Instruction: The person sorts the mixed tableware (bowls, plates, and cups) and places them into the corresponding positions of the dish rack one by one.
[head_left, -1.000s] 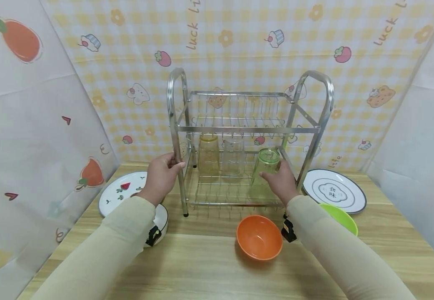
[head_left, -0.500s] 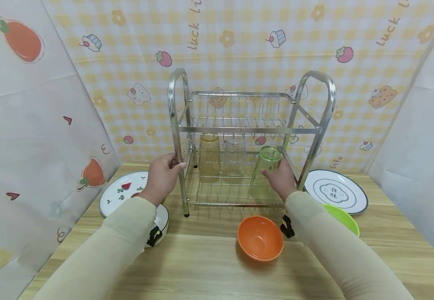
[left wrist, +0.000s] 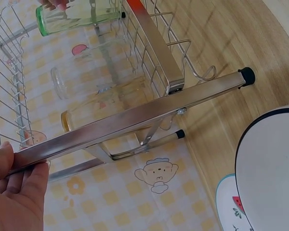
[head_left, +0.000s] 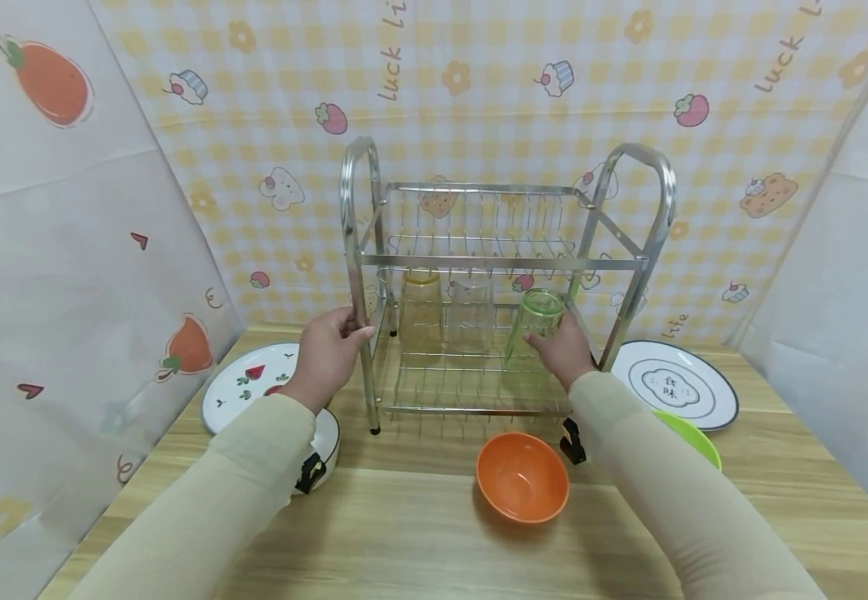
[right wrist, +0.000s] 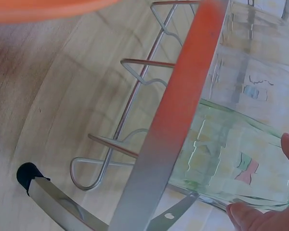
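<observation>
In the head view my left hand (head_left: 325, 354) grips the left front post of a two-tier metal dish rack (head_left: 501, 262), thumb in front and fingers behind. My right hand (head_left: 565, 354) holds a green glass (head_left: 539, 321) mouth-down over the right part of the lower tier, thumb on its near side. To its left on that tier stand a clear glass (head_left: 471, 317) and a yellow glass (head_left: 421, 317), both upside down. The right wrist view shows the green glass (right wrist: 236, 154) behind the rack's front rail, between thumb and fingers.
An orange bowl (head_left: 522, 479) stands in front of the rack. At left are a plate with a watermelon print (head_left: 235, 387) and a white bowl (head_left: 326, 433), partly behind my sleeve. On the right lie a white plate (head_left: 711, 392) and a green bowl (head_left: 696, 437).
My right hand has moved the green glass slightly farther back into the lower tier. The left hand keeps its grip on the post, and the rack stays in place.
</observation>
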`<state>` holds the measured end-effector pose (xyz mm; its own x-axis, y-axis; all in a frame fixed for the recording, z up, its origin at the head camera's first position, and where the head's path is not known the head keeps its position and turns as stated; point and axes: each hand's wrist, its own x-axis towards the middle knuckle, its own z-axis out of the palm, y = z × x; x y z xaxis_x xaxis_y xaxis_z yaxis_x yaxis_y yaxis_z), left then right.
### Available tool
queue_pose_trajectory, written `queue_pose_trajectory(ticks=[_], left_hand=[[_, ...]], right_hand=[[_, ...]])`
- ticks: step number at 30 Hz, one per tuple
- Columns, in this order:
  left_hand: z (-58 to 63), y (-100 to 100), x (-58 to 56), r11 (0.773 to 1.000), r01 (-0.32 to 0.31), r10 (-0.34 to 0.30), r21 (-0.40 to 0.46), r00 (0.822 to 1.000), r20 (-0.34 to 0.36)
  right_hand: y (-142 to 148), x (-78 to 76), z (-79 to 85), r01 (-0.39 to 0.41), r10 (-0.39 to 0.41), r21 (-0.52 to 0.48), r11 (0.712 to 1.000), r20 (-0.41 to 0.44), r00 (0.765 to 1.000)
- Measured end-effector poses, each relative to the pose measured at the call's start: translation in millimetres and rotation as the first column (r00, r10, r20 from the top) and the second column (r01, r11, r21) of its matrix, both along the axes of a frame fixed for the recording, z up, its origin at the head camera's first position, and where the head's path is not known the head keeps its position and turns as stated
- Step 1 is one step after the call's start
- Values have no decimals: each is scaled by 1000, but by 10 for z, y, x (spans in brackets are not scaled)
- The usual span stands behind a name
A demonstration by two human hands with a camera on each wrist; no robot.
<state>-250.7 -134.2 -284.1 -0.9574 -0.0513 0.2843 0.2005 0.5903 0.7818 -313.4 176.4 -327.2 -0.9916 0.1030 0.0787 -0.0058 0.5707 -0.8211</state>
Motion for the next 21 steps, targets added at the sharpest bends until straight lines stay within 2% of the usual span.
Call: queue_pose_trajectory(ticks=[21], left_hand=[[4, -1, 3, 1000, 2, -1, -4, 1000, 10]], right_hand=[[-5, -151, 57, 12, -16, 72, 997, 53, 998]])
